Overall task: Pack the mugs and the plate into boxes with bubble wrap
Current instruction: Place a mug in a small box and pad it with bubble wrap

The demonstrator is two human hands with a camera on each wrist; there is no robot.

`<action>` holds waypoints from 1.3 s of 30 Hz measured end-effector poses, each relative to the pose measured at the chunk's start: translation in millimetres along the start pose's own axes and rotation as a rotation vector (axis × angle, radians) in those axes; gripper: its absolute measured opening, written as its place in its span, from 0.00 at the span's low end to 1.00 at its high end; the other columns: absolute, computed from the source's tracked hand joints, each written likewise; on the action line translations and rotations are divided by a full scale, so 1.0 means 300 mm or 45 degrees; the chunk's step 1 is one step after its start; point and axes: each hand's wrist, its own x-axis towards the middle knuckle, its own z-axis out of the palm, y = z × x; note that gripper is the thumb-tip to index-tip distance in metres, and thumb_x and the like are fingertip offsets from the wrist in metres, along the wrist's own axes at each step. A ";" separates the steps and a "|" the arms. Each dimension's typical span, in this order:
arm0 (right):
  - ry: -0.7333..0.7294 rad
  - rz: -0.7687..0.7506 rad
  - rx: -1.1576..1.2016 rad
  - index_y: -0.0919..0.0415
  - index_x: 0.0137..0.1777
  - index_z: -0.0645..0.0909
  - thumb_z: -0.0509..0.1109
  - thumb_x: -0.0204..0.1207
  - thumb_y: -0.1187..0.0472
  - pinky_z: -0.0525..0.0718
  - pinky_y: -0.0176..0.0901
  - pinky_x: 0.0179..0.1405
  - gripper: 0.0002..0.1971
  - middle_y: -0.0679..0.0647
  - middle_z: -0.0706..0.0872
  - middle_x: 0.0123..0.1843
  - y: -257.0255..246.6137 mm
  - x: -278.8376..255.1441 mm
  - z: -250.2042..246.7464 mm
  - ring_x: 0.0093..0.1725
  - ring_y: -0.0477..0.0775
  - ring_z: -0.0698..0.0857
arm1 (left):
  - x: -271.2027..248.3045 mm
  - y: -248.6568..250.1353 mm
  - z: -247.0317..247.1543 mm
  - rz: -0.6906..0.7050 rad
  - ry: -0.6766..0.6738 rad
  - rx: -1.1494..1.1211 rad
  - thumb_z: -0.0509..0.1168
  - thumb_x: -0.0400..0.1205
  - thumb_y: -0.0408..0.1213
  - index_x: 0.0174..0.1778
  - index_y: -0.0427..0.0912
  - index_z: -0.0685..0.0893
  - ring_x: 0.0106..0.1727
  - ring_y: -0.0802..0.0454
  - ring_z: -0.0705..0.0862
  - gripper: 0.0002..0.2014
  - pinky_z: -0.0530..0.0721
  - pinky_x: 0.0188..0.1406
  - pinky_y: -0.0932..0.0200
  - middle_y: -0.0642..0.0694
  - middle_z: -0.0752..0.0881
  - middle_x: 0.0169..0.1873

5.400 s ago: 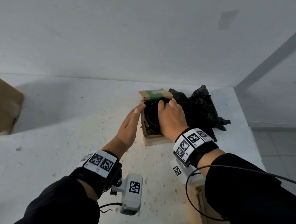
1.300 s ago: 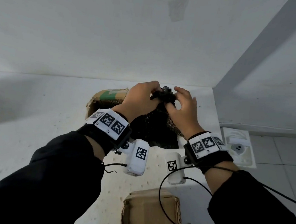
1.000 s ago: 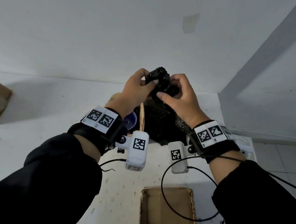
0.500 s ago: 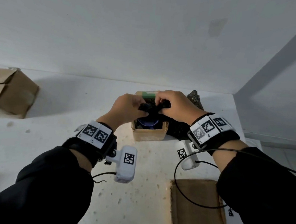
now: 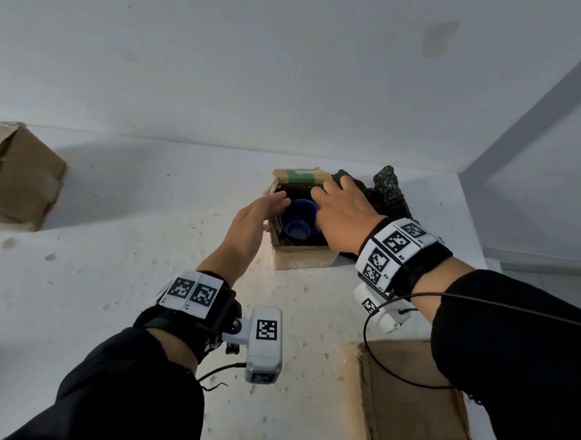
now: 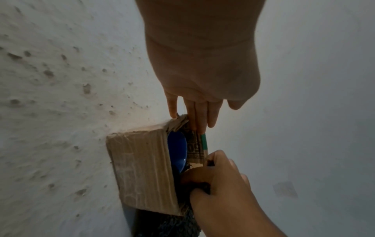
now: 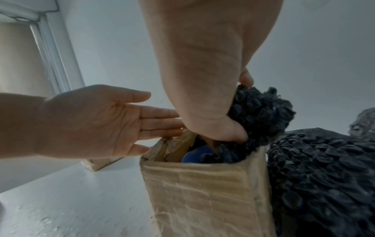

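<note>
Half a second ago both hands pinched the wrap (image 5: 387,195) above the box (image 5: 300,254); now the left hand (image 5: 251,222) has let go. It lies flat, fingers straight, tips touching the box's left rim. The right hand (image 5: 342,216) grips a wad of wrap at the right rim — the rest trails outside. Between the hands the mug (image 5: 297,220) stands upright in the box, mouth up.

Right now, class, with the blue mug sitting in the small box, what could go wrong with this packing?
1. The blue mug shows bare inside; unpadded, it may knock the small box.
2. The right hand grips black bubble wrap at the rim; stuffing could tip the box, which the left hand only touches.
</note>
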 end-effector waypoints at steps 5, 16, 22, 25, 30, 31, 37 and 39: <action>-0.397 0.049 -0.180 0.51 0.73 0.72 0.50 0.84 0.50 0.55 0.60 0.76 0.21 0.55 0.69 0.72 -0.071 0.065 0.035 0.69 0.59 0.66 | -0.017 -0.015 -0.005 -0.018 -0.062 -0.163 0.39 0.89 0.51 0.75 0.48 0.72 0.72 0.61 0.73 0.26 0.66 0.75 0.54 0.55 0.79 0.70; 0.037 -0.039 0.655 0.56 0.54 0.82 0.66 0.74 0.71 0.70 0.46 0.36 0.13 0.53 0.69 0.51 0.003 0.010 -0.012 0.44 0.57 0.74 | -0.017 -0.044 -0.017 0.033 -0.198 -0.100 0.48 0.69 0.74 0.80 0.55 0.64 0.78 0.63 0.62 0.44 0.58 0.81 0.55 0.60 0.65 0.78; 0.136 -0.082 0.279 0.59 0.50 0.87 0.63 0.76 0.68 0.69 0.47 0.42 0.11 0.55 0.86 0.44 -0.017 -0.015 0.059 0.50 0.60 0.78 | -0.016 -0.063 -0.011 0.035 -0.230 -0.030 0.41 0.76 0.64 0.83 0.53 0.56 0.79 0.65 0.58 0.38 0.58 0.72 0.68 0.60 0.60 0.81; 0.059 -0.088 0.281 0.57 0.47 0.86 0.59 0.77 0.61 0.69 0.47 0.57 0.12 0.53 0.87 0.45 -0.031 -0.009 0.107 0.51 0.57 0.77 | -0.013 -0.072 -0.013 0.033 -0.244 -0.014 0.39 0.76 0.63 0.83 0.53 0.55 0.81 0.65 0.54 0.38 0.55 0.78 0.63 0.59 0.56 0.82; -0.105 -0.119 0.377 0.57 0.35 0.83 0.47 0.81 0.53 0.64 0.46 0.62 0.24 0.52 0.87 0.39 -0.047 0.007 0.117 0.45 0.53 0.78 | -0.019 -0.066 -0.005 0.018 -0.254 -0.021 0.41 0.80 0.64 0.83 0.52 0.53 0.82 0.64 0.52 0.36 0.52 0.75 0.67 0.59 0.54 0.82; -0.134 -0.122 0.408 0.57 0.35 0.84 0.45 0.82 0.52 0.63 0.45 0.63 0.27 0.52 0.88 0.39 -0.051 0.012 0.117 0.46 0.53 0.78 | -0.018 -0.066 -0.001 0.009 -0.248 -0.017 0.41 0.79 0.65 0.83 0.52 0.52 0.82 0.65 0.50 0.37 0.51 0.75 0.66 0.60 0.53 0.82; -0.118 -0.061 0.591 0.59 0.38 0.84 0.46 0.84 0.45 0.76 0.52 0.61 0.28 0.51 0.82 0.34 -0.031 0.010 0.104 0.57 0.60 0.80 | -0.016 -0.079 0.010 -0.026 -0.242 -0.026 0.41 0.77 0.66 0.83 0.56 0.48 0.82 0.66 0.45 0.38 0.47 0.77 0.62 0.62 0.47 0.83; -0.035 -0.050 0.572 0.58 0.31 0.80 0.46 0.84 0.42 0.77 0.56 0.63 0.30 0.50 0.79 0.28 -0.023 -0.001 0.098 0.57 0.63 0.80 | -0.015 -0.082 0.006 -0.013 -0.245 -0.022 0.40 0.80 0.67 0.84 0.55 0.47 0.82 0.66 0.45 0.37 0.47 0.77 0.63 0.62 0.47 0.83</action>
